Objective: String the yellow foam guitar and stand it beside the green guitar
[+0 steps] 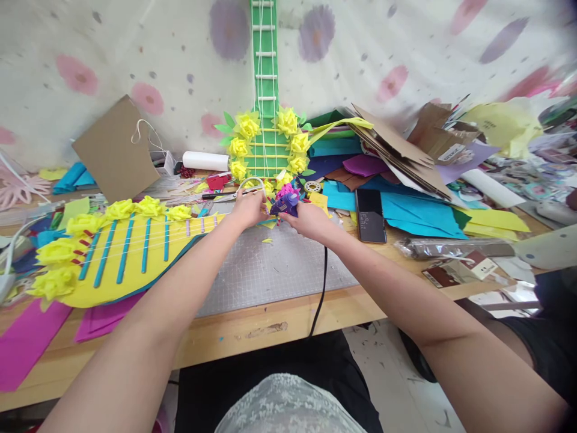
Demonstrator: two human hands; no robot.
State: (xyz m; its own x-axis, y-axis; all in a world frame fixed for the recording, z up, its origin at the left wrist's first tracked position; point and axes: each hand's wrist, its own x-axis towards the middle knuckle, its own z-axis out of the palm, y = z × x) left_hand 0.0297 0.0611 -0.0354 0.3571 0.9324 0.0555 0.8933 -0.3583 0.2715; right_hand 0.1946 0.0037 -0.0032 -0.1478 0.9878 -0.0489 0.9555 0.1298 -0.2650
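Note:
My right hand (309, 219) is wrapped round a dark purple glue gun (286, 205), with a black cord (323, 288) hanging from it over the table's front edge. Close beside it, my left hand (249, 207) has its fingers closed near a thin white loop (252, 180); what they hold is hidden. Just beyond both hands stands a green guitar-shaped craft piece (265, 90), upright, with white strings and yellow paper flowers (287, 122) round its body. On the left lies a yellow instrument-shaped piece (130, 252) with blue strips, white strings and yellow flowers.
A grey cutting mat (279, 264) lies under my hands. To the right are a black phone (370, 214), blue paper sheets (415, 213) and stacked cardboard (401, 147). Magenta sheets (33, 340) overhang the front left. Another person's dark sleeve (532, 343) is at the right edge.

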